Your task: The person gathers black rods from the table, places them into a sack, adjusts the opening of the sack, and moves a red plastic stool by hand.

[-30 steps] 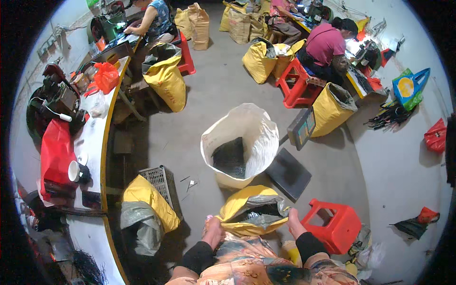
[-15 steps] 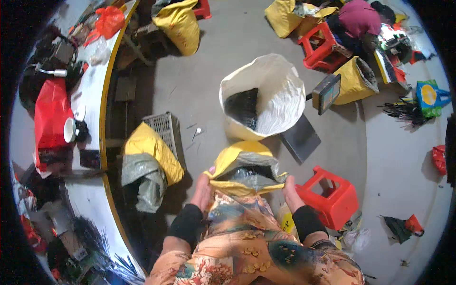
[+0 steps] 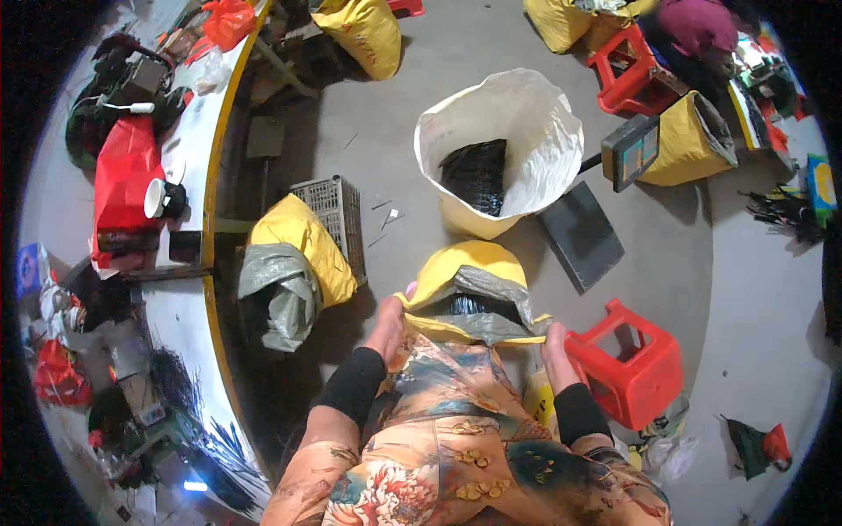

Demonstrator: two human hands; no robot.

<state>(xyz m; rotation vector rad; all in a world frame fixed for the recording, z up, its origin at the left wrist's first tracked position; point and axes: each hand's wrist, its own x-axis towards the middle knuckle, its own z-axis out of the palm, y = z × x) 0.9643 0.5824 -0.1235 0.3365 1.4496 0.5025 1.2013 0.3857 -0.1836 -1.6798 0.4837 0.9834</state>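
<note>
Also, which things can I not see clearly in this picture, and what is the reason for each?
All in the head view:
Held sack, bottom: hidden by its rim and dark contents.
Left hand and right hand, some fingers: hidden by the hands themselves and the rim.
White sack, bottom: hidden by its near wall and the black bundle.
Display: details too small.
Co-worker: partly cut off by the upper edge.

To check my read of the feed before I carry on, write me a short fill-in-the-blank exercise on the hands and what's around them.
1. The left hand and right hand hold the rim of a woven sack whose outside is ____.
2. The large open sack just beyond it is ____.
3. The red plastic stool is nearer the ____ hand.

Missing words: yellow; white; right.
</note>
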